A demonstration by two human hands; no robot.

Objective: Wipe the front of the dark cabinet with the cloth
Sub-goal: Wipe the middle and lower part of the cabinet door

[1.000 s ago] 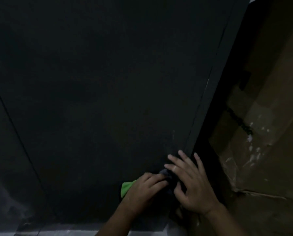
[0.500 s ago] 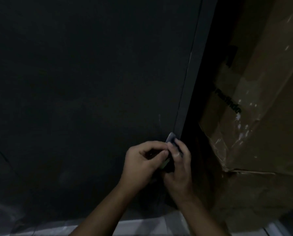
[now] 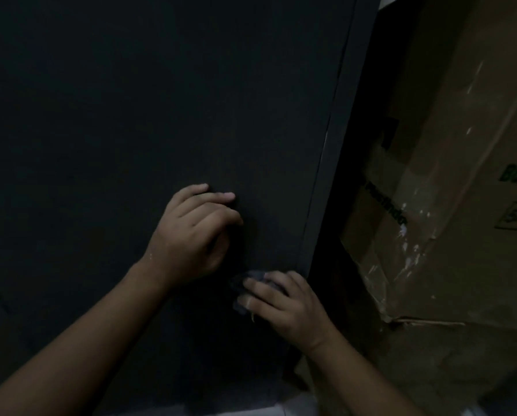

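Wiping is proceeding on the lower part of the dark cabinet (image 3: 161, 115), close to its right-hand vertical edge.

1. Right hand (image 3: 290, 307): it is gripping the cloth (image 3: 241, 280) and pressing it against the cabinet front. The fingers are lying over the bunched fabric and the thumb is closing in from below. Only a small dark grey portion of the cloth is showing past the fingertips, low on the cabinet and just beside its right edge.

2. Left hand (image 3: 191, 235): it is resting on the cabinet front, higher up the panel than the cloth and farther from the cabinet's right edge. Its fingers (image 3: 221, 196) are bending in a half curl against the surface. Nothing is showing inside it, but whether it is holding anything cannot be told in this dim light.

3. Cardboard box (image 3: 446, 205): it is standing close beside the cabinet's right side, with a narrow dark gap between them.

Judgement: the step in hand is probably the wiping stroke along the cabinet's lower right margin. Most of the cabinet front above is lying beyond the reach of both hands at present. The next move is likely calling for a firm, flat sweep of the cloth across or up the cabinet, with steady pressure and the left hand bracing. The knuckles should be staying clear of the gap at the cabinet's right side.
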